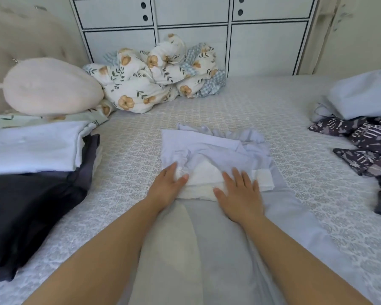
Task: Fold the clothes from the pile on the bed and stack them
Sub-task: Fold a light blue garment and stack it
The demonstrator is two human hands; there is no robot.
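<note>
While mid-fold: garment [216, 159] on bed [295, 128]
Left hand [167, 186]: flat, pressing
Right hand [240, 190]: flat, pressing
Next, likely: fold, move to stack [31, 146]

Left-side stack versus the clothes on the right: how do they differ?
The left-side stack is folded flat, a pale blue piece lying on dark garments; the clothes on the right are loose and crumpled. The stack is plain-coloured, while the right heap includes a dark patterned print under a pale blue piece. Neither hand touches either: the left hand and right hand press a pale garment between them. Both lie on the bed.
</note>
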